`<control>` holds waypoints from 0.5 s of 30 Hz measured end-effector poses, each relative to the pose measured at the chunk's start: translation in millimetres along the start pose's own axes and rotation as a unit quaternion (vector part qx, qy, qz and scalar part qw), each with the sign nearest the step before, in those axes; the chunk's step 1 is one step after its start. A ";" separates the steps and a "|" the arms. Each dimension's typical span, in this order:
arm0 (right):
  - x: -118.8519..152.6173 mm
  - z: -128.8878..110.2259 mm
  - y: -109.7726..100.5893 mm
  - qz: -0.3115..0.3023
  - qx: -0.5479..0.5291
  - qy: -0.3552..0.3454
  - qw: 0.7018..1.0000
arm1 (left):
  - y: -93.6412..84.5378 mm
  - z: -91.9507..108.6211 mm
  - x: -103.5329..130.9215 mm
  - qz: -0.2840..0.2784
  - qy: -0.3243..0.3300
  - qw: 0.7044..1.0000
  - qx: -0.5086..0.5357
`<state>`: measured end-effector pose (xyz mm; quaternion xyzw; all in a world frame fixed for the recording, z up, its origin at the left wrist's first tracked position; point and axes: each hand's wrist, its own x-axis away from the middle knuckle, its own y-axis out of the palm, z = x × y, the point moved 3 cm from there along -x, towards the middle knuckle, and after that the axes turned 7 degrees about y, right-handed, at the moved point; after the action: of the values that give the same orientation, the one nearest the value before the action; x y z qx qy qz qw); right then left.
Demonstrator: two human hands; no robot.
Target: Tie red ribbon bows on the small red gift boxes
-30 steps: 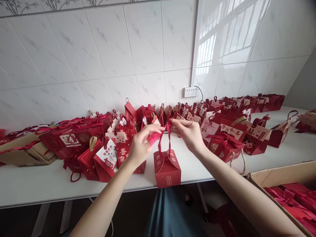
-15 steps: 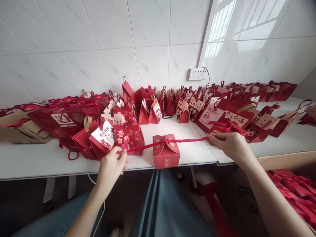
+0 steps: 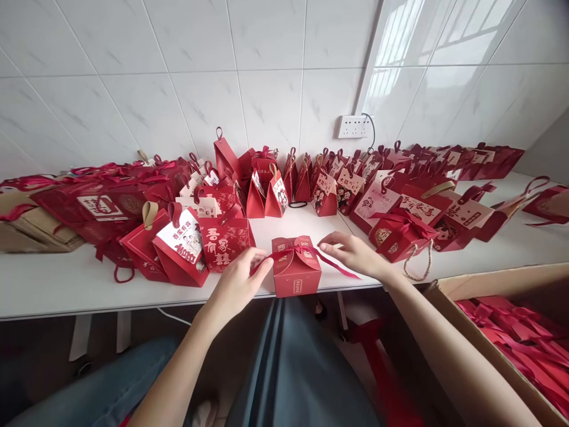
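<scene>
A small red gift box (image 3: 297, 281) with gold print stands at the table's front edge, its curved top flaps folded together. Across the top runs a red ribbon (image 3: 284, 254), knotted at the middle. My left hand (image 3: 242, 281) is at the box's left side, thumb and fingers closed on the ribbon's left part. To the right, my right hand (image 3: 353, 254) reaches toward the box with fingers apart, close to the ribbon. The ribbon's right tail slants down past that hand, its tip loose over the tabletop.
Red gift boxes (image 3: 226, 246) crowd the white table (image 3: 169, 299) on both sides and behind. A bow-tied box with a rope handle (image 3: 393, 237) stands right. At lower right, a cardboard carton (image 3: 448, 296) holds red ribboned pieces. A power strip (image 3: 354, 127) is on the tiled wall.
Both hands have moved inward to the box. The ribbon, stretched taut sideways before, now hangs slack on the right, where my right hand has let go of its end.
</scene>
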<state>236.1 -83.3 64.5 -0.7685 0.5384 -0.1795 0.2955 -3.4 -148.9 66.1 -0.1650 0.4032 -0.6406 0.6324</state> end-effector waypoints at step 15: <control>-13.0 20.6 38.6 -0.186 -0.442 0.084 0.874 | 32.5 -38.0 -18.5 -0.071 -0.180 0.850 0.489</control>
<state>215.9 -75.3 24.4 -0.8868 0.4319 -0.0382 -0.1599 -6.0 -115.7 24.5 0.0255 -0.0959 -0.7571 0.6457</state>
